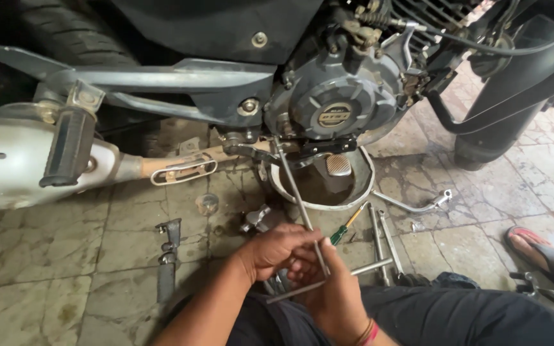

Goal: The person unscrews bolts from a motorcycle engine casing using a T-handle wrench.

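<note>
My left hand and right hand are clasped together around the crossbar of a T-handle wrench. Its shaft slants up to the engine's underside, over the drain pan just below that engine.

Pan under engine; screwdriver right of hands.

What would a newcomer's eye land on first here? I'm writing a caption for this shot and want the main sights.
First, the two hands, left hand and right hand, low in the middle, gripping a long T-handle wrench that slants up to the underside of the motorcycle engine. Next, the round drain pan on the tiled floor below the engine. Then the silver exhaust at far left.
</note>
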